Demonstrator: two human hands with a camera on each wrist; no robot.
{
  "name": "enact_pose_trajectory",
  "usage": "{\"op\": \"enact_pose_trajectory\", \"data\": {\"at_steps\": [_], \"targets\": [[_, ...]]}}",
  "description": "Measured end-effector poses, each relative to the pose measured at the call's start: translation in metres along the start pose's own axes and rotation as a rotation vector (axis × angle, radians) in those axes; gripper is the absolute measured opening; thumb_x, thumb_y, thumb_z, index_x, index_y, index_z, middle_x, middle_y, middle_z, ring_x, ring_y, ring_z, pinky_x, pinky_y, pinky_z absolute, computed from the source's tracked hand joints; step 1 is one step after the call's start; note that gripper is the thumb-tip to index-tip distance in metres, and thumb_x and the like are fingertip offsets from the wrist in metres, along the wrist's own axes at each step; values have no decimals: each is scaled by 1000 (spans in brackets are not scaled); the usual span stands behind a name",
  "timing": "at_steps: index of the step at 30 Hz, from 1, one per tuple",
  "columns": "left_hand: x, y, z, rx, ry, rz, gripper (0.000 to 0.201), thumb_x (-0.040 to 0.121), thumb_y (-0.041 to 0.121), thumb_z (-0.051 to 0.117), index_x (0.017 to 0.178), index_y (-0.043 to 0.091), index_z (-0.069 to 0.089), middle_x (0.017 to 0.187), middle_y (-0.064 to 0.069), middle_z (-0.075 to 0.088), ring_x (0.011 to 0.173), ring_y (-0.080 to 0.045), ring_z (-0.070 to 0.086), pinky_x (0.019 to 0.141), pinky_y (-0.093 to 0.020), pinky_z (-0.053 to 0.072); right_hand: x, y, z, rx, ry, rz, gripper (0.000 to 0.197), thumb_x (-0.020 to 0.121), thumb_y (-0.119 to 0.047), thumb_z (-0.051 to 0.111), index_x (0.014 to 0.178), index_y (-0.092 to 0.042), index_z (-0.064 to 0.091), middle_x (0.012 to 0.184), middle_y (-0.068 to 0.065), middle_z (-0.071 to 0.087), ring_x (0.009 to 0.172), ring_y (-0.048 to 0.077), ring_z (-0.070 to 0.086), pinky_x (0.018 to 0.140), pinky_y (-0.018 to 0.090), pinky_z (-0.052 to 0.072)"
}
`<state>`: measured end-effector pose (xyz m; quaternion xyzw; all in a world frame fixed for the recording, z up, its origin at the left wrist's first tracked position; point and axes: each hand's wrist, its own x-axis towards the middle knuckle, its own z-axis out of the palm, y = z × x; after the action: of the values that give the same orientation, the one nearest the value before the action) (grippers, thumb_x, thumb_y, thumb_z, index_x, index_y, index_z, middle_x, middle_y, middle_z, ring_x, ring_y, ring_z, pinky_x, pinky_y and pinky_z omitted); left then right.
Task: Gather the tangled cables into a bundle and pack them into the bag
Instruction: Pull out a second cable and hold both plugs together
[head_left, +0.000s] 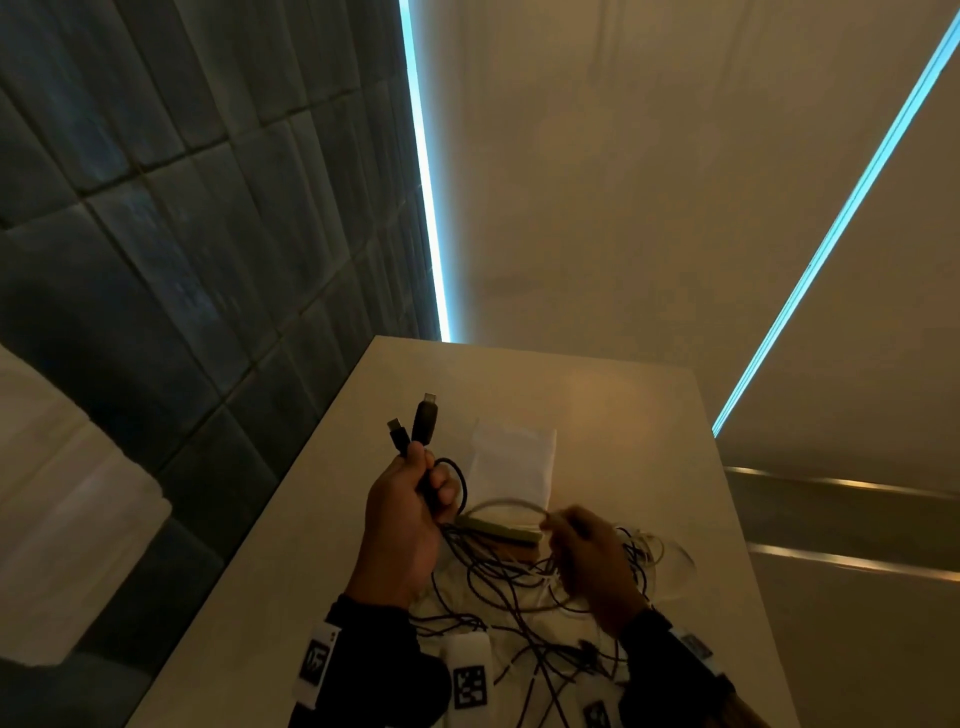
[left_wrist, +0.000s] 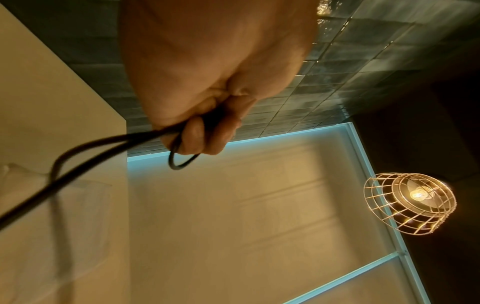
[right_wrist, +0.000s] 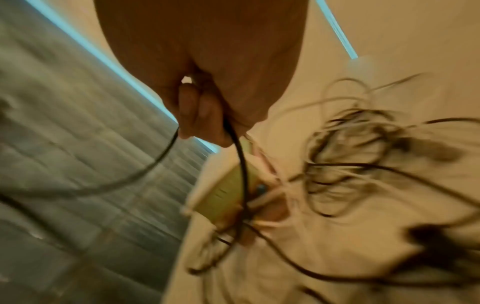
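Note:
My left hand (head_left: 425, 470) is raised over the table and grips a black cable (head_left: 457, 483). Its two plug ends (head_left: 423, 415) stick up above the fist. In the left wrist view the fingers (left_wrist: 193, 133) curl round that cable (left_wrist: 85, 152), which loops below them. My right hand (head_left: 561, 522), blurred, holds a thin black cable (right_wrist: 240, 156) with curled fingers (right_wrist: 197, 115). It hovers above the tangled cables (head_left: 519, 587), black and white, spread on the table. A grey-green adapter bar (head_left: 498, 530) lies in the tangle. The clear plastic bag (head_left: 511, 462) lies flat beyond both hands.
The pale table (head_left: 623, 415) runs along a dark tiled wall (head_left: 182, 234) on the left. Its far and right edges drop away. White tagged blocks (head_left: 470, 675) sit at the near edge among the cables. A wire-cage lamp (left_wrist: 410, 203) hangs overhead.

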<state>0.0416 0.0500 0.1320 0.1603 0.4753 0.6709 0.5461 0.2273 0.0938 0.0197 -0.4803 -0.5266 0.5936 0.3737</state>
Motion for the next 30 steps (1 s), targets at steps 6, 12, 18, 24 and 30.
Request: {"op": "enact_pose_trajectory", "data": {"at_steps": [6, 12, 18, 24, 30], "targets": [[-6, -5, 13, -10, -31, -93, 29, 104, 26, 35, 81, 11, 46, 78, -12, 63, 65, -20, 47, 57, -30, 33, -18, -97, 22, 152, -246, -306, 14, 93, -2, 55, 85, 9, 55, 54, 2, 42, 43, 9, 33, 43, 19, 29], [-10, 5, 16, -158, -156, -111, 34, 102, 30, 37, 75, 12, 46, 65, -4, 45, 68, -24, 51, 70, -37, 43, -30, -75, 32, 144, -412, -224, 19, 93, -3, 57, 74, -6, 59, 53, -9, 50, 44, 4, 38, 45, 15, 32], [-9, 9, 15, -176, -184, 4, 33, 102, 26, 34, 73, 12, 43, 62, 1, 38, 44, -11, 36, 46, -24, 33, -19, -14, 24, 50, -349, -211, 28, 96, -22, 56, 69, -15, 61, 56, -12, 46, 50, 3, 38, 51, 17, 32], [-8, 7, 10, -174, -160, 32, 33, 102, 24, 33, 74, 11, 42, 57, 4, 34, 37, -7, 30, 38, -20, 29, -15, 37, 14, -124, -281, -141, 34, 98, -22, 51, 66, -15, 61, 52, -11, 46, 48, 2, 40, 51, 19, 33], [-8, 10, 4, -156, -136, 135, 33, 103, 24, 33, 73, 12, 42, 58, 5, 31, 41, -6, 24, 41, -19, 22, -14, 80, 12, -237, -204, -1, 39, 98, -16, 48, 61, -25, 57, 60, 5, 49, 55, 13, 42, 58, 32, 33]]}}
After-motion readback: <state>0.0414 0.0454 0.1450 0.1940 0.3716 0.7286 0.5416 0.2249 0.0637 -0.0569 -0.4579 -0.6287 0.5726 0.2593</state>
